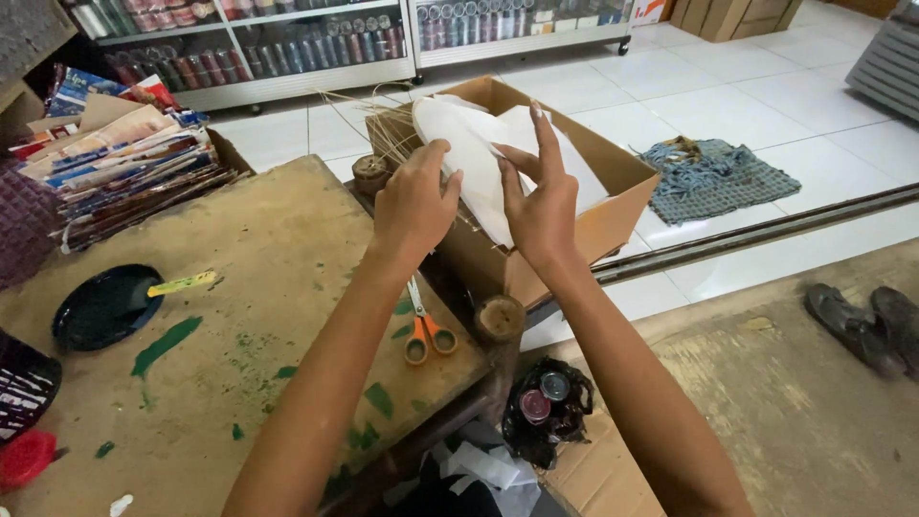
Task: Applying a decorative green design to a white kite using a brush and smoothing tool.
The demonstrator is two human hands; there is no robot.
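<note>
My left hand (414,203) and my right hand (539,196) both grip a stack of white paper sheets (469,144), which leans tilted out of an open cardboard box (613,215). The left hand holds the stack's near left edge. The right hand presses on its front face with fingers spread upward. Thin bamboo sticks (378,120) poke out of the box behind the sheets.
Orange-handled scissors (426,330) lie on the green-stained wooden table (239,316). A dark dish with a yellow stick (105,304) sits at left, printed papers (124,163) behind it. A black bag of jars (546,407), sandals (862,325) and a blue cloth (713,177) rest on the floor.
</note>
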